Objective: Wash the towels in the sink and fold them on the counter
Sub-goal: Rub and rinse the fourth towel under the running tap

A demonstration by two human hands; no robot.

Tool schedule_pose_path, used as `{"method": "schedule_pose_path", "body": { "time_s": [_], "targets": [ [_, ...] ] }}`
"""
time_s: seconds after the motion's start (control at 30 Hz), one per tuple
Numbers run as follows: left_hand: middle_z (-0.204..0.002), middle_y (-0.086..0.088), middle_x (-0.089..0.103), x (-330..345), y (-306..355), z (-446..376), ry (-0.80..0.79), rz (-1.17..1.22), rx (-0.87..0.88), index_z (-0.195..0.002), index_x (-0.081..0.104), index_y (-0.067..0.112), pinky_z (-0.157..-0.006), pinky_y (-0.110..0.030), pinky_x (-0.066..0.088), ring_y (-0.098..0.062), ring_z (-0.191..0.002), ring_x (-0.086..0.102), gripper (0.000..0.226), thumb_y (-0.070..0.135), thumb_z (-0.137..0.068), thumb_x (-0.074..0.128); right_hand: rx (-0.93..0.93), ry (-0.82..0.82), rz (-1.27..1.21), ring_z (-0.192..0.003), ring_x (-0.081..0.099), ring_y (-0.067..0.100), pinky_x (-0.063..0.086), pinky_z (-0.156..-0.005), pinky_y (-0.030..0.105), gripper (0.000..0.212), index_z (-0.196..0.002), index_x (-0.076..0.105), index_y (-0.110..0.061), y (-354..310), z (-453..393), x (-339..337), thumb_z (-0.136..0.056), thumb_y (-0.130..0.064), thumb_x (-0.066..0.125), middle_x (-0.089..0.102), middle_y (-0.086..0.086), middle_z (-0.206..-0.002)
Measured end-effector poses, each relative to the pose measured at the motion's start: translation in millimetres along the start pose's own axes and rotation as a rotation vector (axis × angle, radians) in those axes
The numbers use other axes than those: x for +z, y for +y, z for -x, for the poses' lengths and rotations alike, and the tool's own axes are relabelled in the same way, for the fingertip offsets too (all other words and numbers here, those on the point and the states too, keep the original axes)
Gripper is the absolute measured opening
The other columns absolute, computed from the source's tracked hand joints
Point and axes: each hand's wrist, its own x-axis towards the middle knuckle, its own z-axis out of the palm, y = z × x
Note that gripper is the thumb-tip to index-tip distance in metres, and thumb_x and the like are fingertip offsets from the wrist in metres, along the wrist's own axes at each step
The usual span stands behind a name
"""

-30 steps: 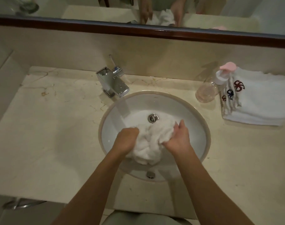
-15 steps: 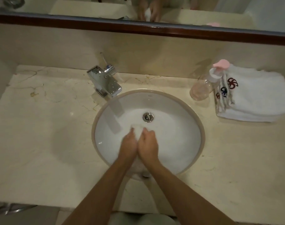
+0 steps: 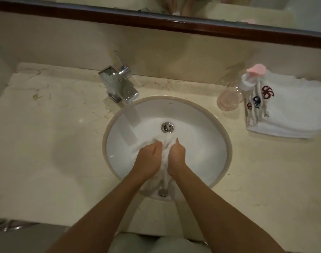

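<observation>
A wet white towel (image 3: 164,143) lies bunched in the round white sink (image 3: 207,154). My left hand (image 3: 147,157) grips its left part with curled fingers. My right hand (image 3: 176,157) grips its right part, a narrow strip of cloth showing between the two hands. Both hands are over the near half of the basin, below the drain plug (image 3: 167,127). Much of the towel is hidden under my hands. A stack of folded white towels (image 3: 291,110) with red and blue emblems lies on the counter (image 3: 46,143) at the right.
A chrome faucet (image 3: 119,84) stands behind the sink at the left; no stream shows. A clear soap bottle (image 3: 231,97) with a pink pump leans beside the towel stack. A mirror with a dark wooden frame (image 3: 156,21) runs along the wall.
A second ago my hands were apart with the towel spread between them. They came together over it, and now they have parted slightly, showing cloth between them.
</observation>
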Motion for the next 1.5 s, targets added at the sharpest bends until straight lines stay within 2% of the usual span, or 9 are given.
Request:
{"method": "schedule_pose_path", "body": {
  "time_s": [0.1,0.2,0.3,0.53,0.8,1.0,1.23,1.37,1.5],
  "targets": [
    [-0.102,-0.016,0.068,-3.0,-7.5,-12.8,0.075,-0.045,-0.1,-0.096,0.068,0.008,-0.091,-0.038,0.045,-0.032,-0.102,0.06,0.043,0.026,-0.107,0.03,-0.143,-0.209,0.142,-0.084,0.071,0.027,0.056,-0.08,0.041,0.038,-0.083,0.073,-0.013,10.8,23.6,5.8,-0.084,-0.046,0.053,0.074,0.006,-0.081],
    [-0.063,0.002,0.049,-2.3,-14.2,16.8,-0.137,-0.173,0.196,-0.062,0.041,0.021,-0.066,-0.033,0.036,-0.018,-0.066,0.05,0.042,0.019,-0.104,0.04,-0.418,0.073,0.318,-0.08,0.056,0.024,0.045,-0.08,0.039,0.04,-0.073,0.062,-0.015,-7.5,-0.9,-14.5,-0.1,-0.039,0.045,0.063,0.006,-0.076],
    [-0.055,-0.003,0.038,-9.2,-33.0,23.5,-0.188,-0.131,0.221,-0.06,0.037,0.014,-0.053,-0.022,0.027,-0.007,-0.053,0.036,0.036,0.021,-0.093,0.05,-0.265,0.091,-0.02,-0.078,0.051,0.021,0.042,-0.073,0.034,0.028,-0.075,0.057,-0.019,-37.3,-32.3,-51.8,-0.1,-0.028,0.049,0.054,0.005,-0.076],
    [-0.081,-0.01,0.058,-11.8,-49.9,3.6,-0.287,1.225,-0.637,-0.097,0.068,0.012,-0.063,-0.03,0.039,-0.025,-0.065,0.053,0.028,0.033,-0.084,0.055,0.32,-0.367,-0.414,-0.09,0.073,0.033,0.062,-0.072,0.043,0.039,-0.104,0.074,0.0,-4.8,-7.6,-114.8,-0.094,-0.025,0.045,0.072,0.02,-0.106],
    [-0.111,-0.014,0.071,12.0,-18.7,1.4,-0.103,-0.022,-0.211,-0.113,0.068,0.012,-0.098,-0.035,0.048,-0.029,-0.106,0.064,0.055,0.054,-0.101,0.034,0.203,-0.238,-0.133,-0.076,0.064,0.025,0.054,-0.071,0.035,0.023,-0.1,0.065,-0.009,26.5,49.0,-46.7,-0.101,-0.029,0.054,0.068,0.01,-0.084],
    [-0.106,-0.003,0.067,13.1,11.7,19.6,-0.14,-0.025,-0.103,-0.102,0.064,0.008,-0.094,-0.036,0.041,-0.021,-0.103,0.06,0.062,0.053,-0.102,0.021,-0.259,0.186,0.095,-0.058,0.036,0.018,0.033,-0.064,0.034,0.041,-0.061,0.037,-0.016,-16.6,30.7,-18.2,-0.099,-0.021,0.05,0.038,-0.002,-0.057],
    [-0.099,-0.006,0.071,-1.4,14.4,-5.9,-0.087,0.228,-0.246,-0.106,0.069,0.012,-0.098,-0.035,0.046,-0.024,-0.102,0.064,0.088,0.078,-0.087,0.014,-0.464,0.068,0.2,-0.068,0.047,0.018,0.041,-0.069,0.037,0.037,-0.064,0.044,-0.022,-27.8,42.6,10.4,-0.101,-0.024,0.047,0.047,-0.005,-0.065],
    [-0.096,-0.014,0.063,9.1,24.9,25.4,-0.154,-0.15,0.019,-0.11,0.056,0.005,-0.074,-0.026,0.033,-0.03,-0.095,0.059,0.045,0.036,-0.108,0.023,-0.291,0.263,0.01,-0.058,0.034,0.018,0.03,-0.058,0.032,0.036,-0.066,0.036,-0.017,-68.8,10.4,-0.4,-0.101,-0.02,0.043,0.038,-0.002,-0.062],
    [-0.12,-0.023,0.064,-14.1,13.3,-7.3,-0.03,0.281,-0.29,-0.13,0.057,0.003,-0.104,-0.042,0.043,-0.037,-0.116,0.059,0.066,0.052,-0.104,0.021,0.049,-0.143,-0.272,-0.087,0.065,0.024,0.053,-0.077,0.034,0.039,-0.106,0.065,-0.013,-52.2,14.8,-13.7,-0.099,-0.048,0.05,0.069,0.007,-0.095]
  ]
}}
